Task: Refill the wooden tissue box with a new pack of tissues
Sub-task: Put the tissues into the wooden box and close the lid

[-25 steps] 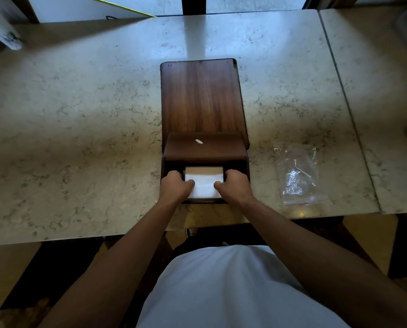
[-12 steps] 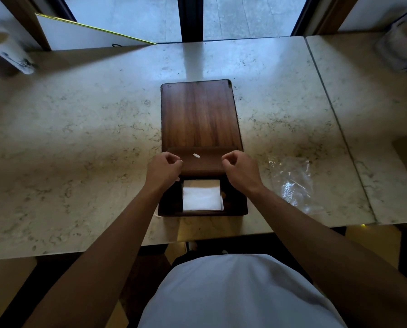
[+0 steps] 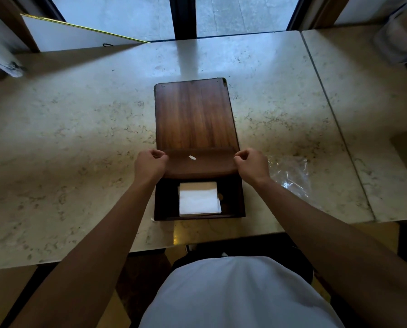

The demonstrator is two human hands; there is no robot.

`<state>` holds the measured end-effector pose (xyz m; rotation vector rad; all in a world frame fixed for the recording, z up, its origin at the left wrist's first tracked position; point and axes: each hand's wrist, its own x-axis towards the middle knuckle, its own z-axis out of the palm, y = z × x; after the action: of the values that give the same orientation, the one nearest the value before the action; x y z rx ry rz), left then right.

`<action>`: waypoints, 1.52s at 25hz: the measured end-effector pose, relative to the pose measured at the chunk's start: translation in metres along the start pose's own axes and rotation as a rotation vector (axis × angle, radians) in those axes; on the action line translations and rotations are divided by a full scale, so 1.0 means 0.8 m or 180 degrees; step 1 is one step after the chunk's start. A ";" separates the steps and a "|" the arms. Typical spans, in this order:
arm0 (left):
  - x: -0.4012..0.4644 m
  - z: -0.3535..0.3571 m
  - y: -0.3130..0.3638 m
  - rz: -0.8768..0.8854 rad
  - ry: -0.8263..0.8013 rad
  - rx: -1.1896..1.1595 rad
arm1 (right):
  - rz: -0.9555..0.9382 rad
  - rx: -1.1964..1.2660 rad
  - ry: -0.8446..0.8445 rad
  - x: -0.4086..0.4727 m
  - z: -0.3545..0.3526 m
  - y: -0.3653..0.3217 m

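The box sits open at the near edge of the bench, its long axis running from 6 to 12 o'clock, away from the person. The tissues lie inside the box at its 6 o'clock end, a white stack roughly centred between dark walls. The lid lies over the far part of the box toward 12 o'clock, and its near flap spans from 9 to 3 o'clock between the two hands. The left hand pinches the flap's 9 o'clock end and the right hand pinches its 3 o'clock end, so the hands are apart, each clamped on the flap, about equally near. The tissues lie just toward 6 o'clock from both hands, below the flap. Closing likely means drawing the flap toward 6 o'clock, along the box's long axis, evenly on both sides so it does not skew. An empty clear wrapper lies at 3 o'clock of the box.
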<state>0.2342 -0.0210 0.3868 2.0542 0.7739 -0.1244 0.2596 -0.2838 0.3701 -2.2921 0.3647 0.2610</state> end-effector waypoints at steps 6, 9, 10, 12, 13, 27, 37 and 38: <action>0.022 0.006 0.000 -0.0305 -0.0099 0.0392 | 0.0472 -0.0311 -0.0481 0.030 0.017 0.011; 0.033 0.003 0.003 -0.0511 0.0045 0.0350 | 0.0595 -0.0113 -0.0491 0.037 0.024 0.014; 0.039 0.003 0.001 -0.0548 0.0014 0.0362 | 0.0636 -0.0051 -0.0481 0.040 0.024 0.015; 0.048 0.001 -0.001 -0.0608 -0.0089 0.0328 | 0.0686 0.0038 -0.0476 0.042 0.023 0.016; 0.049 0.000 0.000 -0.0648 -0.0140 0.0287 | 0.0695 0.0090 -0.0476 0.043 0.023 0.017; 0.037 -0.047 0.013 -0.0106 0.0077 -0.0644 | 0.0131 0.1249 -0.0197 0.036 -0.024 -0.022; -0.017 -0.081 -0.007 -0.0223 -0.0070 -0.1562 | 0.0578 0.2463 -0.0907 0.001 -0.051 -0.020; -0.023 -0.082 -0.014 -0.0277 -0.0114 -0.1663 | 0.0580 0.2413 -0.0998 -0.002 -0.054 -0.017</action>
<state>0.2002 0.0264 0.4238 1.5217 0.7779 -0.0044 0.2654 -0.3064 0.4086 -1.4499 0.4210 0.4740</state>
